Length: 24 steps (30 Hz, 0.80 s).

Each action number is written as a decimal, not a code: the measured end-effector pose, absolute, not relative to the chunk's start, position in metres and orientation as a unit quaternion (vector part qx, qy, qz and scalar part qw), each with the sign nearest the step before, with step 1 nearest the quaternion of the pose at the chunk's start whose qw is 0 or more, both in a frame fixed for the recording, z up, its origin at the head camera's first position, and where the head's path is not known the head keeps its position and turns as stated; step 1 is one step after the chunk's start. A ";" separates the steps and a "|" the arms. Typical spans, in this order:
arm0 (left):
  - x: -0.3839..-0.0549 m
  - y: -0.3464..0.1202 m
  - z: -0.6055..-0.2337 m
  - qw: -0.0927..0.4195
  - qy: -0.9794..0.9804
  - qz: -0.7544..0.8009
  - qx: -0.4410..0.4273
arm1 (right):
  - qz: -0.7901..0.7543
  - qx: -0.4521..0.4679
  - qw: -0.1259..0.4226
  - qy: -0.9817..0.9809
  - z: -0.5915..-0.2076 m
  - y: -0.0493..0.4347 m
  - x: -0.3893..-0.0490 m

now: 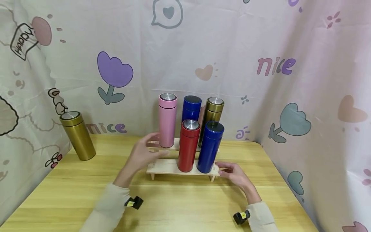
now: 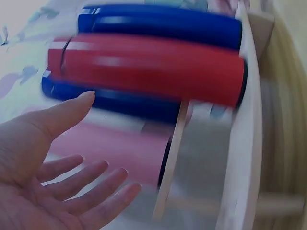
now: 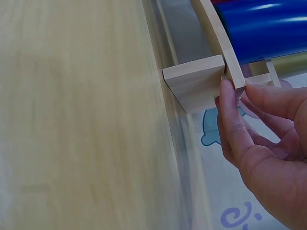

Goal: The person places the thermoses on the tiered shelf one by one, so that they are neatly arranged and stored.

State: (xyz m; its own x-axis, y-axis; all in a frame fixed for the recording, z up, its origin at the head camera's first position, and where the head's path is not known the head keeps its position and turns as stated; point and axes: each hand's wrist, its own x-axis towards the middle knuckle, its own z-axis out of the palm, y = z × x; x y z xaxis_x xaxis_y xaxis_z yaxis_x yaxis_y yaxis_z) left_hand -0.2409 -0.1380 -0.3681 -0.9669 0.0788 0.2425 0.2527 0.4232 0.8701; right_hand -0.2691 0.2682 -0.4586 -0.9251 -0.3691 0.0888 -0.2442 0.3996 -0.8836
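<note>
A two-step wooden rack [image 1: 163, 166] carries several thermos bottles. My right hand [image 1: 233, 174] pinches the right end of its lower shelf [image 3: 225, 43] between thumb and fingers. My left hand [image 1: 143, 151], fingers spread and holding nothing, is beside the pink thermos [image 1: 167, 124] at the upper step's left end. On the lower step stand a red thermos [image 1: 189, 146] and a blue thermos [image 1: 210, 148]. Behind them, another blue thermos [image 1: 191, 108] and a gold thermos [image 1: 215, 111] are partly hidden.
A second gold thermos [image 1: 78, 137] stands apart at the table's back left. The rack rests on a wood-grain table [image 1: 185, 206]. A printed curtain [image 1: 232, 38] hangs behind the table and along both sides.
</note>
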 end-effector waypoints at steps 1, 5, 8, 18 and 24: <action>-0.240 -0.149 -0.368 0.091 -0.840 -0.526 -0.093 | -0.513 -0.184 0.060 0.836 -0.459 0.268 -0.269; -0.232 -0.194 -0.364 0.144 -0.852 -0.499 -0.071 | -0.511 -0.179 0.061 0.839 -0.461 0.267 -0.269; -0.224 -0.225 -0.361 0.195 -0.857 -0.477 -0.027 | -0.515 -0.178 0.065 0.836 -0.460 0.267 -0.270; -0.213 -0.299 -0.358 0.337 -0.781 -0.504 0.152 | -0.523 -0.187 0.067 0.829 -0.462 0.270 -0.270; -0.212 -0.332 -0.361 0.344 -0.767 -0.488 0.234 | -0.514 -0.180 0.061 0.836 -0.460 0.268 -0.270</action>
State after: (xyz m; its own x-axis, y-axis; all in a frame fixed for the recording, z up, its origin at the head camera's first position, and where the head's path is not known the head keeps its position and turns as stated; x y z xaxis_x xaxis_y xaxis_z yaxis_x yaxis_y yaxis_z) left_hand -0.2116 -0.3317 -0.3609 -0.6528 -0.6960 0.2991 -0.0230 0.4128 0.9105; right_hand -0.2695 0.2682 -0.4596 -0.9275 -0.3645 0.0826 -0.2384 0.4067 -0.8819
